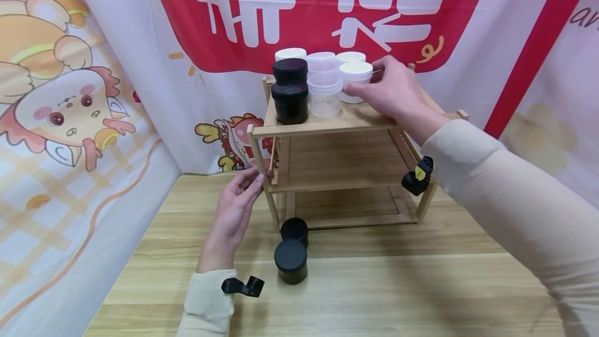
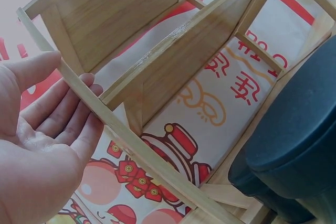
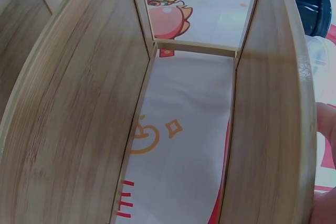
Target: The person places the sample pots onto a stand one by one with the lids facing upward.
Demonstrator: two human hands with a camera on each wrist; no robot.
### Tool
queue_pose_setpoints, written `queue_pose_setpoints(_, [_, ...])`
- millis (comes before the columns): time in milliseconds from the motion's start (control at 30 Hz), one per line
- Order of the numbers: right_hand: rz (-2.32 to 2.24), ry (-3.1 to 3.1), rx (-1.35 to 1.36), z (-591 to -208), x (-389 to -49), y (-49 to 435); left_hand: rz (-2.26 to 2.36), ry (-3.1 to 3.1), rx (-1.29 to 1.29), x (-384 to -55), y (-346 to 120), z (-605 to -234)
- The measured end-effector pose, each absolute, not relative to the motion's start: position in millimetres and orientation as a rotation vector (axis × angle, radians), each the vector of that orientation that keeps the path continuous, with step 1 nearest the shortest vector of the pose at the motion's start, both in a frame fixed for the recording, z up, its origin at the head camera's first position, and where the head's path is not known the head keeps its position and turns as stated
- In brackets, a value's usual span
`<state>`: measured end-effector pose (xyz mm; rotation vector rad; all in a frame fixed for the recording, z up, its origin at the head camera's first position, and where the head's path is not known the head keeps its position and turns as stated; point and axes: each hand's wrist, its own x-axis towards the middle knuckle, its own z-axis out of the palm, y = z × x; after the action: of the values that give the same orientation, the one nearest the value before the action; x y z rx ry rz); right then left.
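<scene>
My right hand (image 1: 395,85) grips a white jar (image 1: 355,74) on the top tier of a wooden rack (image 1: 337,157), thumb in front and fingers on its far side. Left of it stand a clear plastic jar (image 1: 325,100) and two black jars (image 1: 290,103), with more white jars (image 1: 291,54) in the back row. Down at the rack's left post, my left hand (image 1: 236,204) holds the upright; the left wrist view has the thumb on one side of the post (image 2: 123,135) and fingertips past the other. Only a blurred edge of the right hand enters the right wrist view.
Two black-lidded jars (image 1: 291,261) stand on the wood-grain table (image 1: 355,285) before the rack's front left leg. The rack's lower shelves (image 1: 341,160) lie below the jars. A printed cloth (image 1: 224,92) hangs close behind, and another covers the left side.
</scene>
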<state>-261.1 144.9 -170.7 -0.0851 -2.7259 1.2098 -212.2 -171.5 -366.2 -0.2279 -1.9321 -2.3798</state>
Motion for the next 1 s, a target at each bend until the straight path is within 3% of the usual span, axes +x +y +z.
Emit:
queue_pose_setpoints(667, [1.412,-2.522,0.019,-185,-225,186,-2.381,-1.948,-0.295,-217,-182,-364])
queue_pose_setpoints(1000, [1.529,-2.116,0.136,-220,-195,198,-2.338,-1.963,-0.346,-220,-186,-360])
